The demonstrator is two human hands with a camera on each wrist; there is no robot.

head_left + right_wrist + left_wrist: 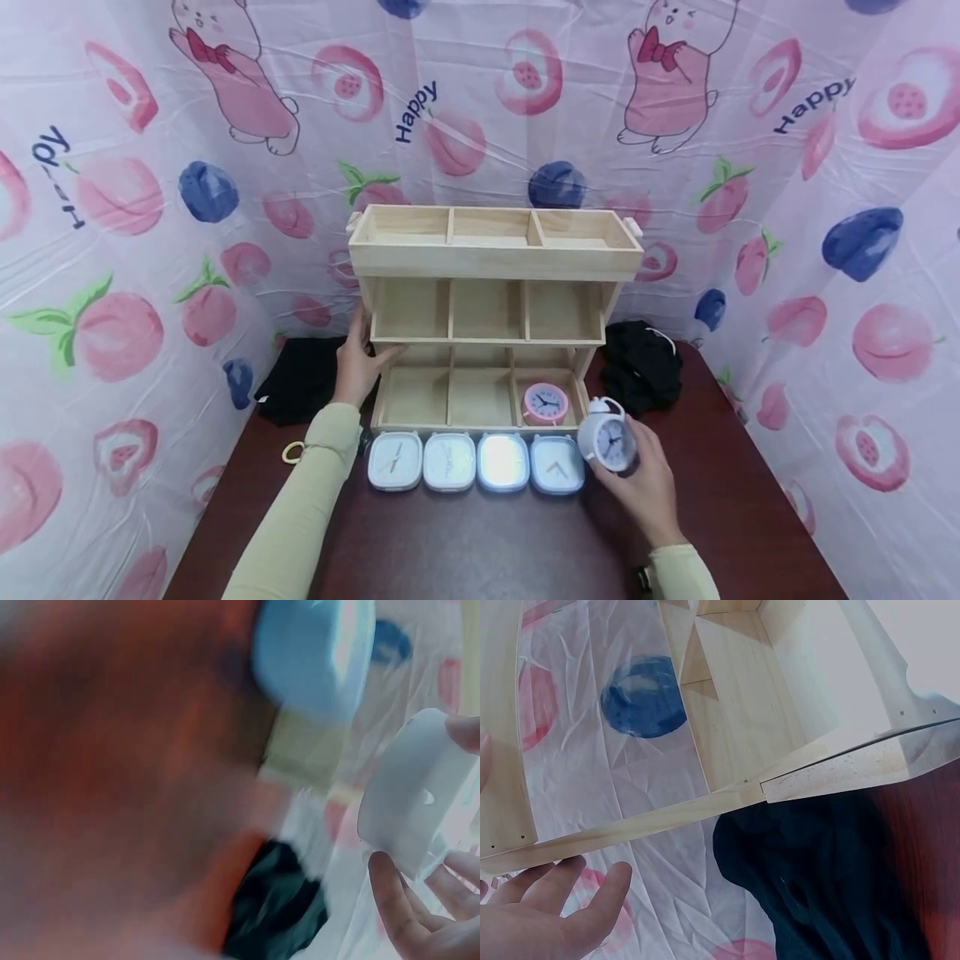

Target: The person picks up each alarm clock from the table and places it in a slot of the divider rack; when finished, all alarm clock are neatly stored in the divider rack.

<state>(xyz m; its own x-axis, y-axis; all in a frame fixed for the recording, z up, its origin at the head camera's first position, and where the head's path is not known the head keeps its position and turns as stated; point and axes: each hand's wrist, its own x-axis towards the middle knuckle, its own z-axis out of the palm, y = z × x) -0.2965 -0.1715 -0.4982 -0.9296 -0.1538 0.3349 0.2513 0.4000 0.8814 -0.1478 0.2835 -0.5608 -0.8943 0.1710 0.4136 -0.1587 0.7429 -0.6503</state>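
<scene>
A three-tier wooden rack [495,262] with divided trays stands at the back of the table. My left hand [357,362] holds its left side at the middle tray, thumb along the front; in the left wrist view, fingers [604,900] lie against a wooden side strut. My right hand [648,492] grips a white round alarm clock [611,442] with a handle on top, raised at the rack's front right corner. Inside the bottom tray's right compartment sits a pink round clock [545,404]. Several pale square clocks [395,461] lie face up in a row before the rack.
Black cloth [303,379] lies left of the rack, and another black bundle [641,367] is to its right. Near my left forearm is a small yellow ring [292,452]. Printed curtains [480,108] enclose the dark red table [480,550] at the back and sides.
</scene>
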